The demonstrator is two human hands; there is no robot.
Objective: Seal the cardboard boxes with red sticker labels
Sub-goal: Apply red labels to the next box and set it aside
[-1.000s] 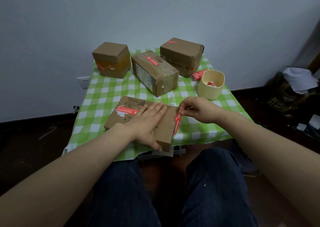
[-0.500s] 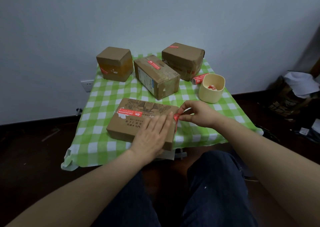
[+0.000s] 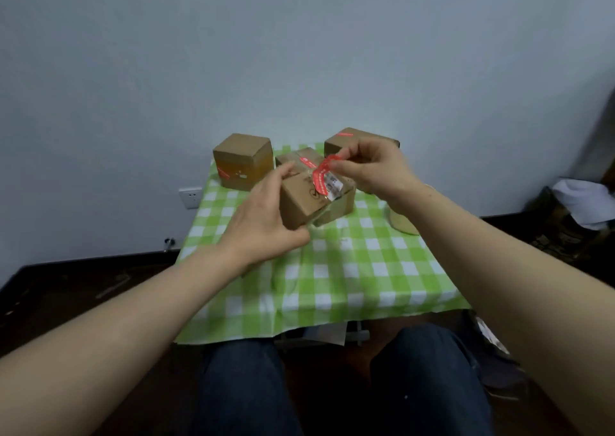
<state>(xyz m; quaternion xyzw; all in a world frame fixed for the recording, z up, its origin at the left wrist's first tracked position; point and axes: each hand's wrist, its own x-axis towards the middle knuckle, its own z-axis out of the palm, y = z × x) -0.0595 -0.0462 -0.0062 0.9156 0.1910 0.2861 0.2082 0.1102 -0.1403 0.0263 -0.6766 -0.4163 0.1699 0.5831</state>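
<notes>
My left hand grips a brown cardboard box and holds it tilted above the green checked tablecloth. My right hand pinches the top end of a red sticker label; the strip curves down onto the box's upper edge beside a white label. Behind stand three more boxes: a cube-shaped box at back left, a long box mostly hidden by the held one, and a box at back right with a red sticker on top.
A cream cup stands on the cloth at the right, partly hidden by my right forearm. A wall socket sits left of the table. Bags and clutter lie on the dark floor at the far right. My knees are under the table's near edge.
The box lay flat on the cloth under my left palm; now my left hand has lifted and tilted it. My right hand rose with the red sticker. The camera view tipped upward.
</notes>
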